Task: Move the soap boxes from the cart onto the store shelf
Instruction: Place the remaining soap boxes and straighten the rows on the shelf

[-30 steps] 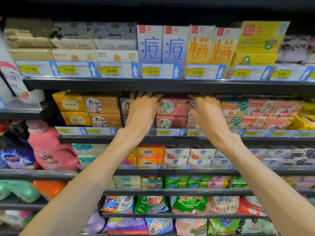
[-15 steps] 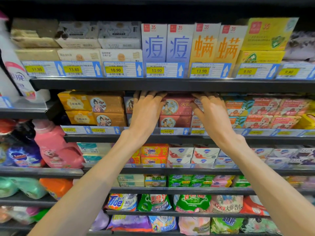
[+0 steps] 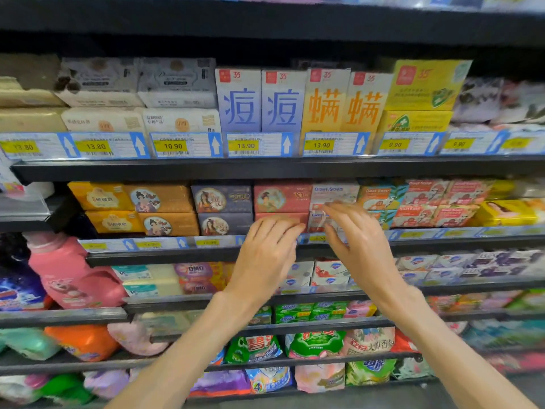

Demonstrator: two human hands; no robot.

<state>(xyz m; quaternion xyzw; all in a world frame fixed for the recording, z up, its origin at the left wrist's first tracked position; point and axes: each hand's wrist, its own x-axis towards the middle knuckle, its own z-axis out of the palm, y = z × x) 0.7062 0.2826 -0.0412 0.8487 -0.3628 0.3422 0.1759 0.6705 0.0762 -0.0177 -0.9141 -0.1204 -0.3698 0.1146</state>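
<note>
Soap boxes fill the second shelf (image 3: 206, 255): purple boxes (image 3: 222, 199) and red boxes (image 3: 281, 197) stacked two high, with white Goat Soap boxes (image 3: 334, 191) to their right. My left hand (image 3: 267, 255) hovers in front of the lower red box with fingers spread and relaxed, holding nothing. My right hand (image 3: 358, 246) is raised in front of the white boxes, fingers loosely extended and blurred, also holding nothing. The cart is out of view.
Yellow and brown soap boxes (image 3: 129, 208) sit left on the same shelf, orange Goat Soap boxes (image 3: 418, 202) right. Tall blue and orange boxes (image 3: 298, 101) stand on the shelf above. A pink detergent bottle (image 3: 66, 273) stands lower left. Bagged goods fill lower shelves.
Both hands have drawn back out of the second shelf and lowered, the left shifting right. The purple and red boxes they covered now show fully. The camera has tilted slightly.
</note>
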